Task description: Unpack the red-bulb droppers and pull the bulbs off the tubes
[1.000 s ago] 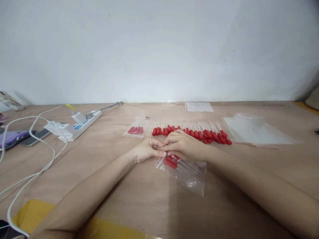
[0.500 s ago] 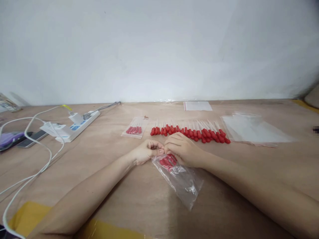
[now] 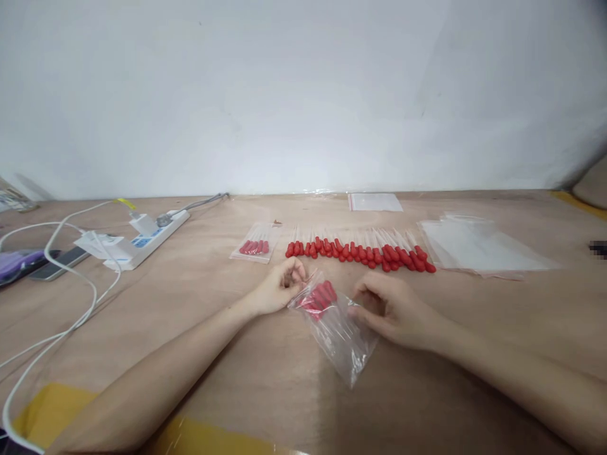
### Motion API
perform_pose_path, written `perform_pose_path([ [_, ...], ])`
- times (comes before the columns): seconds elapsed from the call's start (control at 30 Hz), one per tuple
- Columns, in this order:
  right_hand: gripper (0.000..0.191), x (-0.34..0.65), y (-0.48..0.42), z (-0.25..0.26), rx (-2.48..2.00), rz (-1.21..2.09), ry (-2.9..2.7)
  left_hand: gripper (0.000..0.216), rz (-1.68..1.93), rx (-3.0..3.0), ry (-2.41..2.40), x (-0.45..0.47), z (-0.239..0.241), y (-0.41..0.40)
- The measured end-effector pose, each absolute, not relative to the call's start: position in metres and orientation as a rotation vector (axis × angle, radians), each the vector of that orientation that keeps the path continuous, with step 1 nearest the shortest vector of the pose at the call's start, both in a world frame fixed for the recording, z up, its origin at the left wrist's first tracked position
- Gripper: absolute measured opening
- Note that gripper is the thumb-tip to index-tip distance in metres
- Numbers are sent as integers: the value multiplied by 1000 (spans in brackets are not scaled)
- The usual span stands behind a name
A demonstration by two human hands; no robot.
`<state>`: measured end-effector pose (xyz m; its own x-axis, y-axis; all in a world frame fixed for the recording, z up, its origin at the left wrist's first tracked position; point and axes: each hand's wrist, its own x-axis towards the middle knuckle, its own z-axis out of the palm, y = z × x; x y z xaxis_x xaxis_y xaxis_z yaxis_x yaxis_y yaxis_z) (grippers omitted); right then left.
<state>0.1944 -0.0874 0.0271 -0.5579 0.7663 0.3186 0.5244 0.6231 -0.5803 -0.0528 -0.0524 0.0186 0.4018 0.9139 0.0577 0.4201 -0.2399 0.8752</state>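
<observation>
A clear zip bag (image 3: 337, 328) holding several red-bulbed droppers lies on the wooden table in front of me. My left hand (image 3: 279, 289) pinches the bag's top corner, fingers closed. My right hand (image 3: 389, 309) rests on the bag's right edge with curled fingers, touching the plastic. Behind the hands a long row of loose red-bulbed droppers (image 3: 360, 251) lies on the table.
A sealed small bag of droppers (image 3: 256, 243) lies left of the row. A stack of empty clear bags (image 3: 478, 246) sits at the right, another flat bag (image 3: 374, 201) near the wall. A power strip (image 3: 142, 240), white cables (image 3: 71, 297) and phones (image 3: 38, 264) lie at the left.
My right hand has left the bag's mouth and slid right and down along its side. The bag has turned, with its bottom swinging nearer to me.
</observation>
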Motion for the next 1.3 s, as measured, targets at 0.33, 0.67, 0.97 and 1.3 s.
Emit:
perform_pose_path([
  [0.33, 28, 205, -102, 15, -1057, 606, -2496, 29, 563, 2143, 1079, -52, 30, -54],
  [0.67, 32, 206, -102, 12, -996, 603, -2555, 29, 455, 1795, 972, -43, 35, -53],
  [0.97, 34, 206, -103, 10, -990, 555, -2556, 31, 469, 1597, 1013, -41, 38, -60],
  [1.3, 36, 207, -104, 10, -974, 542, -2569, 38, 534, 1498, 1032, -37, 36, -62],
])
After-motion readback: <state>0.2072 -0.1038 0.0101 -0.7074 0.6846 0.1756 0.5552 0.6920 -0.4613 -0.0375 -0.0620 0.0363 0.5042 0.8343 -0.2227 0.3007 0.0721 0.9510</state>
